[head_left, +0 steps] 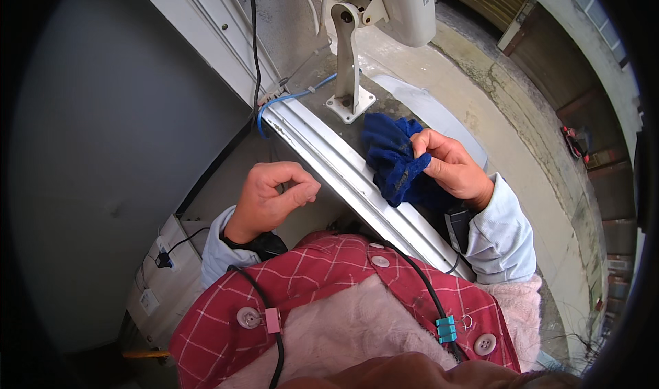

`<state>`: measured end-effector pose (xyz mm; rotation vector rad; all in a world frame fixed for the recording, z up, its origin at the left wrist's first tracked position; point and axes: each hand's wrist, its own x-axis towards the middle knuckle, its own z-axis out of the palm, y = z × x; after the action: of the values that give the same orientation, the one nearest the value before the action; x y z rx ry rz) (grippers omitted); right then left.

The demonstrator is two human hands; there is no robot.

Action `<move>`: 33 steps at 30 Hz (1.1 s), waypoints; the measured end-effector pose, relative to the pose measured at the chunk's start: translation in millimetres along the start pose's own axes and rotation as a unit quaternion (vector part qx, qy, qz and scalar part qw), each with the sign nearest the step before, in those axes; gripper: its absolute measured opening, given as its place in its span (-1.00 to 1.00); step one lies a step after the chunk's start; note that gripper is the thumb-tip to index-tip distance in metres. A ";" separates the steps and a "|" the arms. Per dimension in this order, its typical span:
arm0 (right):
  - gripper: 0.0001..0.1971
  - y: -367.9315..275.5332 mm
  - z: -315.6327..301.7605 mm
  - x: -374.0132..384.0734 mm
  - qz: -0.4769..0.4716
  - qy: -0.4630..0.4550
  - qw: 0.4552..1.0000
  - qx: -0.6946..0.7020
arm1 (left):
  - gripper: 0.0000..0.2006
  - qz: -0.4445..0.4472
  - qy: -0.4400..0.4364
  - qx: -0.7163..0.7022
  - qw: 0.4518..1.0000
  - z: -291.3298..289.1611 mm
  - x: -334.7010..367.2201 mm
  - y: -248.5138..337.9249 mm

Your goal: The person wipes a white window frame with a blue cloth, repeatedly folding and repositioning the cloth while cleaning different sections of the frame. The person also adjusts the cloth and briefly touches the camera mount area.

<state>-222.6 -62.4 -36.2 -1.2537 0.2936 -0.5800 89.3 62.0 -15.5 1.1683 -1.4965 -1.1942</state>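
My right hand (453,168) pinches a dark blue cloth (391,149) between thumb and fingers. The cloth hangs bunched and carries greyish dirt marks. It lies against the white sliding-window frame (336,159) and overlaps its outer side. On the other side of that frame, my left hand (274,198) is held up with its fingers curled in and the thumb against them. Nothing shows in it, and it touches neither cloth nor frame. Just beyond the cloth stands a white metal bracket (350,66), its square foot on the grey ledge, carrying a white camera housing (408,8).
A blue cable (295,97) and a black cable (255,39) run by the frame's corner. A grey panel (123,149) fills the left side. Sockets with a black plug (163,259) sit at lower left. Outside, a paved lane (508,121) lies far below.
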 end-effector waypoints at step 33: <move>-0.77 7.6 -24.3 -9.0 -0.139 0.146 0.944 0.262 | -0.86 0.041 0.217 0.174 0.960 -3.5 65.9 -24.8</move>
<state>-240.5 -75.5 -51.6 -0.6916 0.1902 -1.0178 84.4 -5.7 -34.5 1.4733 -1.4235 -0.5756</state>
